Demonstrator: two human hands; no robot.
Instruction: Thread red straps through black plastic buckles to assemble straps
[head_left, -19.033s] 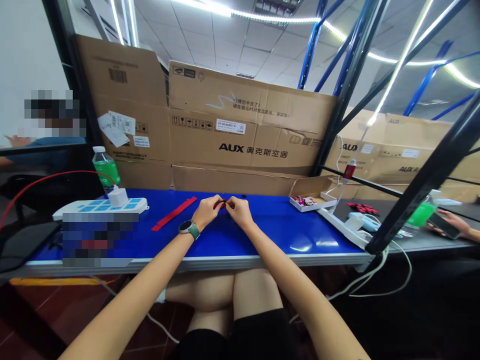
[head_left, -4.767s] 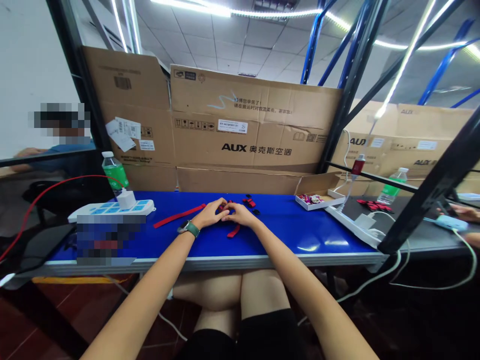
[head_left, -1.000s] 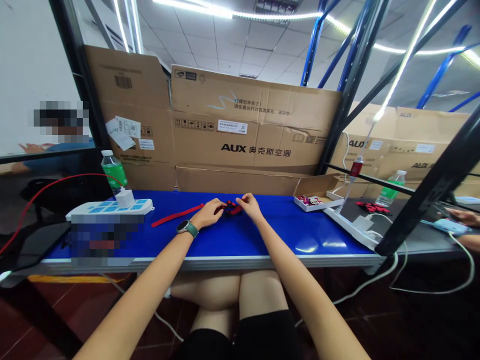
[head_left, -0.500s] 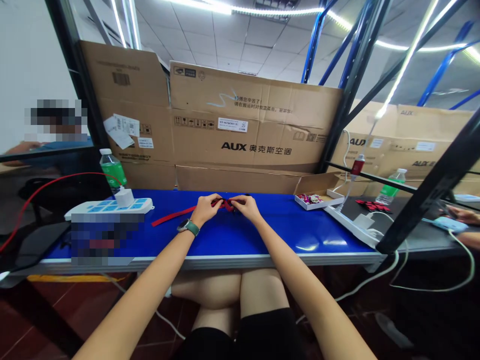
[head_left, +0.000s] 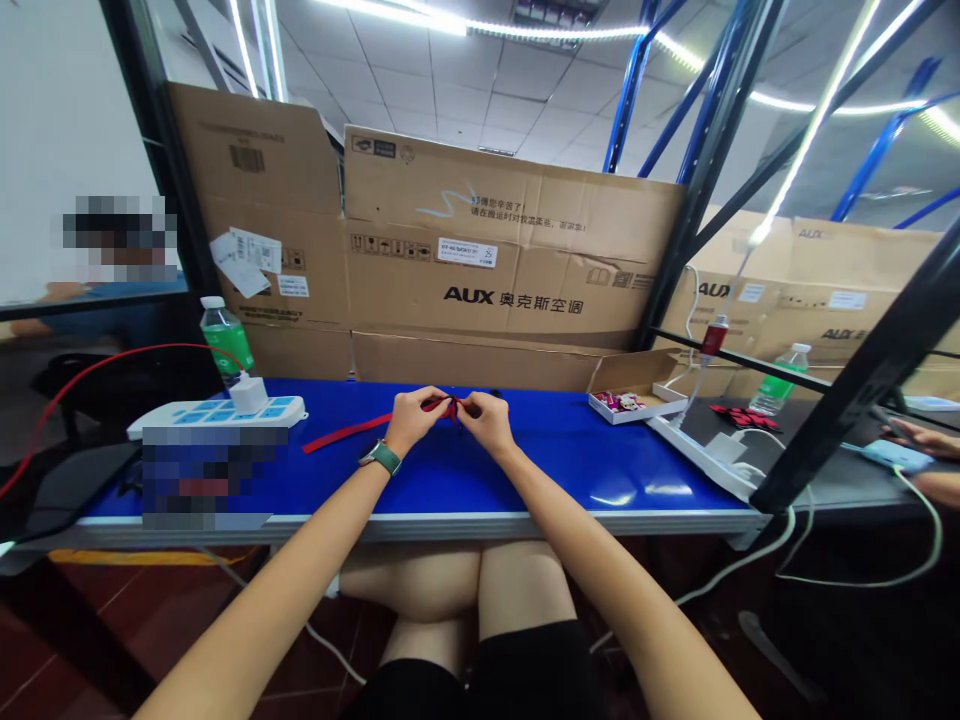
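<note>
Via head cam, from my remote seat: L hand (head_left: 411, 420) & R hand (head_left: 487, 425), mid-frame, each have thumb and fingertips pinched on a small red-and-black fabric piece (head_left: 454, 408), held btwn them at the glossy blue tabletop (head_left: 555, 470); exact finger placement's too small to make out. Main risk IMO: piece looks soft & tiny, so if one pinch slackens or the two pull unevenly it'd prob twist or slip, & w/ fingers covering most of it I'd be slow to spot that. Just L of the grip, a long flat red fabric strip (head_left: 345, 432) runs up to the L hand; can't tell if they touch, but a wrist sweep could drag it. A small dark bit (head_left: 495, 392) sits just behind the R hand; a knuckle bump could knock it twd the brown printed cardboard panel (head_left: 517, 260), upper mid-frame. Ctr-left, a thin red cable (head_left: 112, 352) loops from the long white multi-socket power strip (head_left: 150, 428); a forearm snag could yank it, tho it's well apart.
</note>
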